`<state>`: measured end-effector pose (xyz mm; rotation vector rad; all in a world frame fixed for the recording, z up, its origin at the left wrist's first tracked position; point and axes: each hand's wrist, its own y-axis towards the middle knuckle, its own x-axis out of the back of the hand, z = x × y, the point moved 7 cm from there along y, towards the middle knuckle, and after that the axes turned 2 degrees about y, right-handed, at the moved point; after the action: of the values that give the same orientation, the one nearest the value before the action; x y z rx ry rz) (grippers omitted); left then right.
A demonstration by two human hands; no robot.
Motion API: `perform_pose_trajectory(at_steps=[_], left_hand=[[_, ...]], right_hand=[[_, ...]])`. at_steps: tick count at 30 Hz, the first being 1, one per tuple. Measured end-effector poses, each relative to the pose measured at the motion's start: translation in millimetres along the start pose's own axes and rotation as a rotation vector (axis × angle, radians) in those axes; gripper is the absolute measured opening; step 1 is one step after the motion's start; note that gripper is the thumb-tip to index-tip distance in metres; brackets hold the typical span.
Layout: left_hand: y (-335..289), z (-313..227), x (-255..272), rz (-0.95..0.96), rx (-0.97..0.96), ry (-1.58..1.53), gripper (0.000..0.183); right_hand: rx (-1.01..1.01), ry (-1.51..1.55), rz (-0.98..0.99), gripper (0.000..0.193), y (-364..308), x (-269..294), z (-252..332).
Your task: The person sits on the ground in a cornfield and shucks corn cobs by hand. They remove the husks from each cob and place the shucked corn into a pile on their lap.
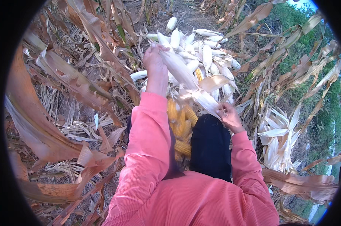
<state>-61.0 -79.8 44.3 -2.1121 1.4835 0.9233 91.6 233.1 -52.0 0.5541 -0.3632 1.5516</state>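
My left hand (155, 66) is raised in front of me, its fingers closed on the far end of a long, pale corn husk (180, 69). The husk stretches down to the right, where my right hand (230, 117) pinches its lower end beside my knee. Whether an ear is inside this husk I cannot tell. Beyond it lies a pile of ears in whitish husks (207, 56), among them one with yellow kernels showing (198, 74). Bare yellow corn cobs (182, 126) lie between my legs, partly covered by my left sleeve.
Loose stripped husks (279, 139) are heaped to the right. Tall dry corn leaves (70, 77) crowd the left side, and more hang over the right. My dark-trousered knee (211, 145) stands beside the cobs. Green growth (291, 62) borders the far right.
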Motion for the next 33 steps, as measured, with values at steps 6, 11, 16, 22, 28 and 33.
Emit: perform_pose_trajectory(at_steps=[6,11,16,22,28,33], left_hand=[[-20.0,-11.1,-30.5,0.152,-0.058,0.233,0.022],[-26.6,2.9,-40.3,0.270,-0.024,0.341,0.022],[-36.5,19.8,-53.2,0.397,0.073,0.258,0.020],[-39.9,38.8,-68.8,0.440,0.067,0.310,0.032],[-43.4,56.9,-67.5,0.506,0.146,0.256,0.033],[-30.4,66.6,-52.2,0.512,0.218,0.249,0.032]], right_hand=[[0.281,0.429,-0.152,0.023,58.5,-1.8,108.2],[0.460,0.302,-0.239,0.028,102.8,-20.5,176.2],[0.390,0.351,-0.233,0.024,127.8,-47.5,177.4],[0.409,0.443,-0.320,0.019,125.1,-24.7,168.4],[0.269,0.490,-0.314,0.013,128.9,-25.4,149.5],[0.325,0.386,-0.324,0.010,125.1,-23.2,151.9]])
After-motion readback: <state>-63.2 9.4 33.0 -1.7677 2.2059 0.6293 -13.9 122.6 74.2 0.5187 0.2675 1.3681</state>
